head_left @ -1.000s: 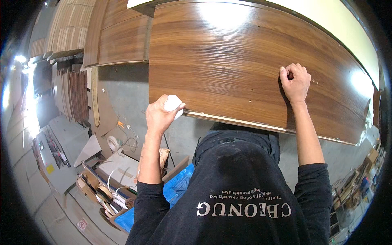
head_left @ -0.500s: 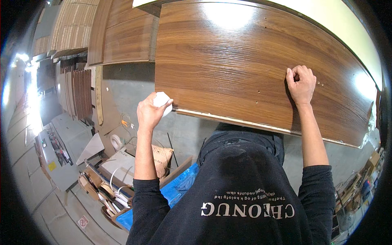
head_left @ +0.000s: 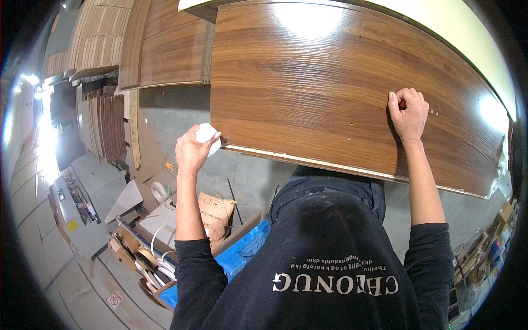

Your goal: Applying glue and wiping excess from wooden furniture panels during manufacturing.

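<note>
Head view: left hand [head_left: 193,149] grips a white wad of cloth [head_left: 207,133] at the near-left corner of the glossy wood-grain panel [head_left: 319,93]; right hand [head_left: 408,113] rests fisted on it.

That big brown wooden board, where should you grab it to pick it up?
Probably by its long edges, one hand toward each end. The big brown wooden board is wide, flat and thin, so its smooth face gives nothing to pinch. The near pale edge is free; the right hand only presses on top.

Glossy wood-grain panel [head_left: 330,93], soft white cloth [head_left: 207,133], matt concrete floor [head_left: 181,110]
</note>
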`<move>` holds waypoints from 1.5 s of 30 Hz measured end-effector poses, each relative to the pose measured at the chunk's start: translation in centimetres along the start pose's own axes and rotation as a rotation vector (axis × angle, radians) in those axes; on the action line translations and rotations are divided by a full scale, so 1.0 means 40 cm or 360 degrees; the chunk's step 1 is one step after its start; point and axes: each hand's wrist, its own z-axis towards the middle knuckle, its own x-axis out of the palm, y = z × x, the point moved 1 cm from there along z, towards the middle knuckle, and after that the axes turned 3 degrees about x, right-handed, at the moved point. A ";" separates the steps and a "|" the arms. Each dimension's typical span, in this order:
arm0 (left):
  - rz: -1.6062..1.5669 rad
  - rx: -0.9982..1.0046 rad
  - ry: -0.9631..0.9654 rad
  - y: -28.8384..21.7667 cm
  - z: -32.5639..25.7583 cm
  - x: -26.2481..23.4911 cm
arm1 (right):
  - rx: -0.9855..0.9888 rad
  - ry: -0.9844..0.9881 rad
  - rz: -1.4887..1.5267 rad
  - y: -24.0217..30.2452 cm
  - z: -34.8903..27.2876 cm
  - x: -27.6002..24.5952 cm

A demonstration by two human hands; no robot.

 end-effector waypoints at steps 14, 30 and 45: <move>0.0110 -0.0065 -0.0033 0.039 0.016 -0.014 | 0.0004 0.0007 0.0005 -0.004 -0.008 0.007; -0.3279 0.0319 0.0247 0.268 -0.105 -0.045 | -0.0003 -0.0006 0.0070 0.007 0.006 0.008; -0.2814 -0.0489 -0.0303 0.237 -0.136 0.119 | 0.0219 0.0138 0.0201 -0.073 -0.139 -0.116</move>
